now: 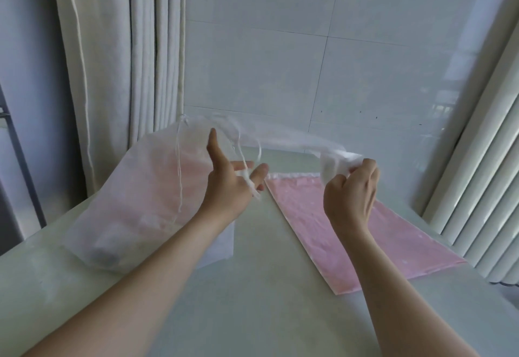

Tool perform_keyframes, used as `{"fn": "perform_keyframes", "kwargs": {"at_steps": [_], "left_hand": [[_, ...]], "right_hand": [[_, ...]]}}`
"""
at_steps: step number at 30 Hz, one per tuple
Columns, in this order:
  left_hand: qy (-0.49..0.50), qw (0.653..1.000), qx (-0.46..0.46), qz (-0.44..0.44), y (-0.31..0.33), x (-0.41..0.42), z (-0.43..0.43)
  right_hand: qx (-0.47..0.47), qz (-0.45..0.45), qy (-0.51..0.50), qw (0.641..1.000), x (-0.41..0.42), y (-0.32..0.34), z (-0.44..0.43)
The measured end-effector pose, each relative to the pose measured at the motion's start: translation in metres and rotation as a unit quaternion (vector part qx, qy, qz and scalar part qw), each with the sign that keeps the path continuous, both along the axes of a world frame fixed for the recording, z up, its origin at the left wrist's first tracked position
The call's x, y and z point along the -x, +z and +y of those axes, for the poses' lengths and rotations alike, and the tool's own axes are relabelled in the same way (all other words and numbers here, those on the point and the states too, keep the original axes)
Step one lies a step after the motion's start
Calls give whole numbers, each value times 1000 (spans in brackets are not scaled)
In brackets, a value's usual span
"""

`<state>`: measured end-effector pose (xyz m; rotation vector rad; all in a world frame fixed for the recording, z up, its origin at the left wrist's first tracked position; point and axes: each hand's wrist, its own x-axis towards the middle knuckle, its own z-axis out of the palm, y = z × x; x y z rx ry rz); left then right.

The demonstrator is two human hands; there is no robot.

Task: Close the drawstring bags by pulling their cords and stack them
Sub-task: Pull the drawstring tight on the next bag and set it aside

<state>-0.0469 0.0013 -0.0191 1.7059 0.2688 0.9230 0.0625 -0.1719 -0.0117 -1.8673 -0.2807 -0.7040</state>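
Sheer white mesh, nearly see-through: that is the drawstring bag held up over the pale table, at about ten o'clock from the middle of the view. Its body slumps onto the tabletop, with something pinkish and a dark shape showing dimly inside. The left hand is spread, fingers splayed, with the thin white cord looped across them rather than pinched. The right hand, at three o'clock from the left one, is closed around the bunched mouth of the bag, and the fabric stretches in a blurred band between the two hands.

To my eye the cinching is only partly done. It would go better if the left fingers curled shut on the cord first, then drew it toward nine o'clock while the right hand holds the gathered hem firm, so the channel slides along instead of snagging.

A flat pink bag lies on the table at five o'clock, likely the place to stack.
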Motion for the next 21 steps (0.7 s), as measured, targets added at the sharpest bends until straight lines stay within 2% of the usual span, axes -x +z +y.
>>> {"fn": "perform_keyframes", "kwargs": {"at_steps": [4,5,7,9,10,12,16,19,21], "left_hand": [[-21,994,80,-78,14,5,1],[-29,996,52,-73,15,7,3],[-8,993,-106,-59,12,11,6],[40,964,-264,-17,5,14,9],[52,951,-305,4,4,15,9],[71,930,-358,42,5,15,6],[70,888,-439,119,-2,10,1],[78,853,-499,132,-14,5,-3],[98,832,-530,128,-19,1,-3]], "right_hand": [[12,7,21,1000,-13,-12,-6],[27,5,28,999,-17,-16,-6],[73,0,38,997,-24,-25,-8],[143,-8,-3,990,-29,-32,-10],[176,-1,-31,984,-31,-31,-12],[197,44,-26,979,-30,-25,-15],[223,137,78,962,-19,-13,-11],[317,100,9,943,-5,-2,-8],[300,35,-9,953,8,10,-4]]}}
